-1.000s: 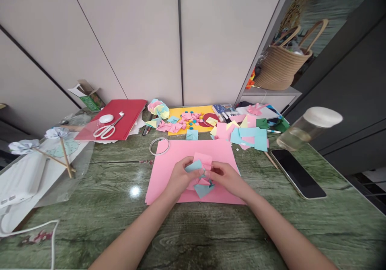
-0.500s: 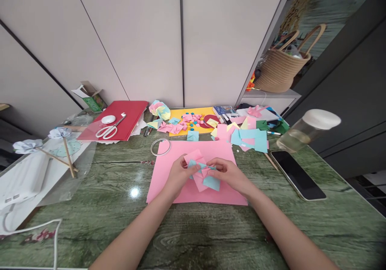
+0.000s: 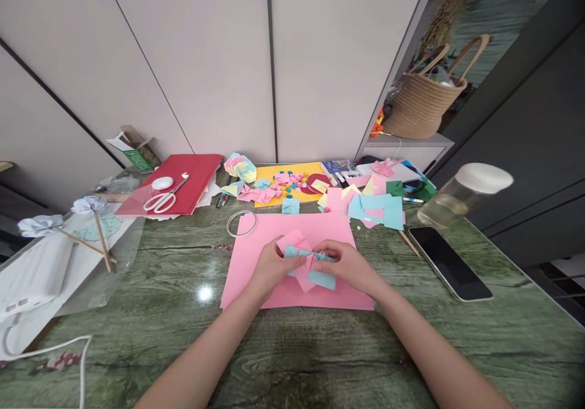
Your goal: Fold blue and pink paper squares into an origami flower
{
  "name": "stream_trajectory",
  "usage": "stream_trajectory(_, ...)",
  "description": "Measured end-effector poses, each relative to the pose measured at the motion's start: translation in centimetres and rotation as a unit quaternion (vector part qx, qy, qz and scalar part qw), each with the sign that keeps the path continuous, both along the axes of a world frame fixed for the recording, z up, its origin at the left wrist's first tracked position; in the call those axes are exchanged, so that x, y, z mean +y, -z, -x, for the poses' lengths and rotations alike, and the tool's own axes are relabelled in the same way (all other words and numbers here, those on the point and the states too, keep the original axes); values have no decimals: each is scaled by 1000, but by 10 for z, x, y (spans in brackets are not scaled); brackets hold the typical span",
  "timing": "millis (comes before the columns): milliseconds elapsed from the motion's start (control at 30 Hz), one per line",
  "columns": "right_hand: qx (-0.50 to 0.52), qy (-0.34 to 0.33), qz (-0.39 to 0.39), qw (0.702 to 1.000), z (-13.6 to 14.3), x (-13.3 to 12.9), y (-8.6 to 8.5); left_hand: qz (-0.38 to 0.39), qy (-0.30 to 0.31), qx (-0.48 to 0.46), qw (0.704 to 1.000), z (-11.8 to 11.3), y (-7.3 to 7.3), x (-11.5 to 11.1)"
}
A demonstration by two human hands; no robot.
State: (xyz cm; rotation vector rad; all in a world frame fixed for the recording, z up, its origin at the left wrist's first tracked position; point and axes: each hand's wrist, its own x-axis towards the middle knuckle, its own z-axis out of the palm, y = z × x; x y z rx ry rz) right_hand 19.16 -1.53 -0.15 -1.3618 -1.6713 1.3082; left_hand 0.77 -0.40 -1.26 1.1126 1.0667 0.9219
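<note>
Between my two hands is a piece of folded pink and blue origami paper [image 3: 302,278], its pink and light blue parts crossing at the middle. My left hand [image 3: 270,266] pinches its left side, thumb on top. My right hand [image 3: 340,264] grips the right side, with thumb and fingers closed on the blue part. The fingers behind the paper are partly hidden. Beneath it lies a sheet of pink paper [image 3: 256,281], with a silvery ring [image 3: 242,234] resting over its upper left corner.
Blue and pink paper squares [image 3: 377,211] and yellow card [image 3: 265,176] lie at the back. White scissors [image 3: 159,202] rest on a red folder [image 3: 192,180]. To the right are a phone [image 3: 450,263] and a bottle [image 3: 466,195]; paper flowers [image 3: 41,225] lie left.
The folds at the middle of the origami have shifted slightly: the pink centre point now stands between my thumbs, and the blue part lies more level. Both hands keep their hold.
</note>
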Motion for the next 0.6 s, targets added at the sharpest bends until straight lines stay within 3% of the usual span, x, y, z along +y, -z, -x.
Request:
stream_trajectory(167, 94, -81, 55, 991, -10, 2, -8, 4, -20, -28, 999, 0, 1, 1)
stream_trajectory(367, 110, -51, 79, 990, -6, 0, -3, 31, -7, -73, 997, -2, -4, -2)
stream_trajectory(600, 115, -59, 87, 988, -1, -2, -2, 51, 28, -47, 997, -4, -7, -5)
